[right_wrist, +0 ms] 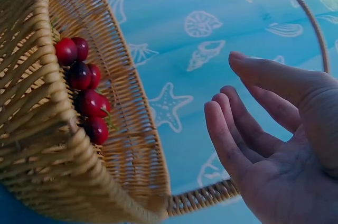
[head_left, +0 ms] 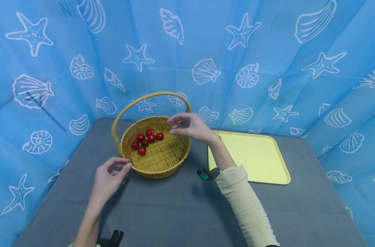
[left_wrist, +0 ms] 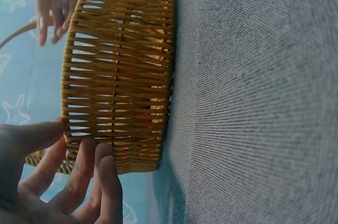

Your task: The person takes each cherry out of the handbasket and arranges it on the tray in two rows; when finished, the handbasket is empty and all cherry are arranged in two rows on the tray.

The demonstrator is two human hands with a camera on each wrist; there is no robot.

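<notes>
A round wicker basket (head_left: 157, 173) with a tall arched handle (head_left: 150, 94) stands on the grey cloth. Several dark red cherries (head_left: 141, 151) lie grouped in its left and back part; the right wrist view shows the cherries (right_wrist: 94, 102) near the wall. My left hand (head_left: 110, 175) pinches the rim at the front left, its thumb (left_wrist: 45, 135) at the edge and other fingers along the outer wall. Above the basket's right rim hovers my right hand (head_left: 188, 127), fingers loosely bent, thumb apart from them, nothing between them.
To the right of the basket lies a pale yellow rectangular tray (head_left: 255, 157), partly behind my right forearm. A blue curtain (head_left: 181, 51) with white shells and starfish rises behind and beside the grey-covered table (head_left: 175, 212).
</notes>
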